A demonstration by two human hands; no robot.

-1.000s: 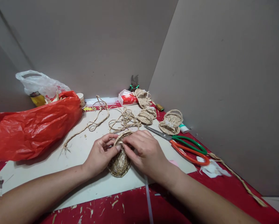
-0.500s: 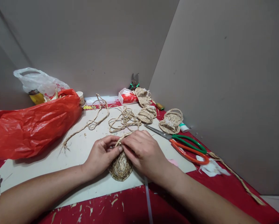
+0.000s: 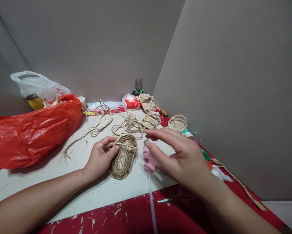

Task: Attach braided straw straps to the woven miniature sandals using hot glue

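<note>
An oval woven straw piece (image 3: 122, 161) with a cord across its upper part is pinched at its upper left edge by my left hand (image 3: 102, 157). My right hand (image 3: 180, 152) is held apart from it on the right, thumb and fingers spread, with nothing between them. Beside and below the right thumb is a pink object (image 3: 149, 161), partly covered by the hand. A clear stick (image 3: 151, 201) runs from it toward the near edge. Behind the woven piece lies loose straw cord (image 3: 130, 122).
A red plastic bag (image 3: 38, 130) fills the left. Small woven slippers (image 3: 150, 120), a tissue pack (image 3: 131, 102) and pliers (image 3: 138, 87) stand at the back. Scissors with a green handle (image 3: 205, 154) are mostly hidden behind my right hand. A blade (image 3: 164, 200) lies on the red cloth.
My right hand has let go of the woven piece, moved right and opened. The woven piece now shows fully, tilted in my left hand. The view has shifted slightly.
</note>
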